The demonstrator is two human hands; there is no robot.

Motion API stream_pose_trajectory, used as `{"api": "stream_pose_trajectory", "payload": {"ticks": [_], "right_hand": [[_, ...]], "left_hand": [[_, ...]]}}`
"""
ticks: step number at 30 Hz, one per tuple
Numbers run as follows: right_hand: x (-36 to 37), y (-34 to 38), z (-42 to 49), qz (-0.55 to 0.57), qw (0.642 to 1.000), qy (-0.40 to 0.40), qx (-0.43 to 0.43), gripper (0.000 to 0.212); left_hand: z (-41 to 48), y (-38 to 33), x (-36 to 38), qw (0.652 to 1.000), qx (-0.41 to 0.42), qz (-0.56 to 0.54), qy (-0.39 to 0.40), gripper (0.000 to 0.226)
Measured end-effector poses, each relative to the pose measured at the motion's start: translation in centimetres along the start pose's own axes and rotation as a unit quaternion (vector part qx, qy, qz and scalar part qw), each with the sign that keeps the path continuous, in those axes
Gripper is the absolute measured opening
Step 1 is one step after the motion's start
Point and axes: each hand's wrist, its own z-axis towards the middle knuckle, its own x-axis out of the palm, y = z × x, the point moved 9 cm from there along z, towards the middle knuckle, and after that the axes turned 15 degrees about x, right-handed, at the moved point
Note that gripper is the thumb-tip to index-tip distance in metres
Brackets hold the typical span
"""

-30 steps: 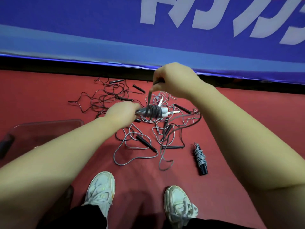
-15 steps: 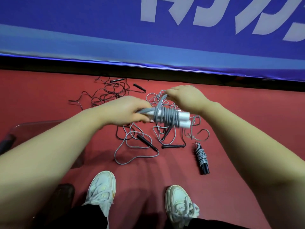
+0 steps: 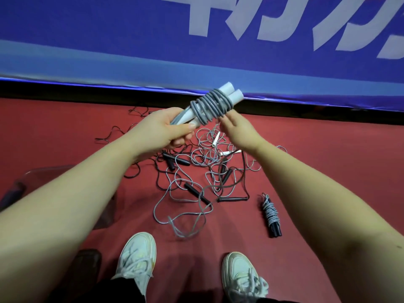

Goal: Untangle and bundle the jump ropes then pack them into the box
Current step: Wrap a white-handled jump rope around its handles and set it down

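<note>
Curled around the white handles, our left hand point(image 3: 166, 130) holds the wrapped rope point(image 3: 212, 106) up over the tangle point(image 3: 203, 171) on the red floor. Our right hand point(image 3: 238, 132) is loose, its straight fingers just at the coils, pinching nothing. We cannot see the rope's end tucked in. If it isn't, the coils could spring loose on the way to the clear box point(image 3: 32, 173) at our left.

Large white characters point(image 3: 197, 25) are printed on the blue banner point(image 3: 87, 29) at the far side; they are cropped above and cannot be read.
</note>
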Motion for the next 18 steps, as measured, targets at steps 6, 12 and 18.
{"api": "stream_pose_trajectory", "payload": {"ticks": [6,12,18], "right_hand": [[-3.3,-0.6,0.9,-0.031,0.999,0.013,-0.029,0.016],[-1.5,-1.5,-0.6,-0.079,0.994,0.072,-0.015,0.033],[3.2,-4.0,-1.8,-0.070,0.984,0.138,0.086,0.027]], "left_hand": [[-0.3,0.2,1.5,0.995,-0.032,0.039,0.083,0.014],[-0.3,-0.3,2.5,0.991,-0.037,0.030,0.126,0.013],[1.1,0.9,0.9,0.999,-0.040,0.003,0.008,0.015]]}}
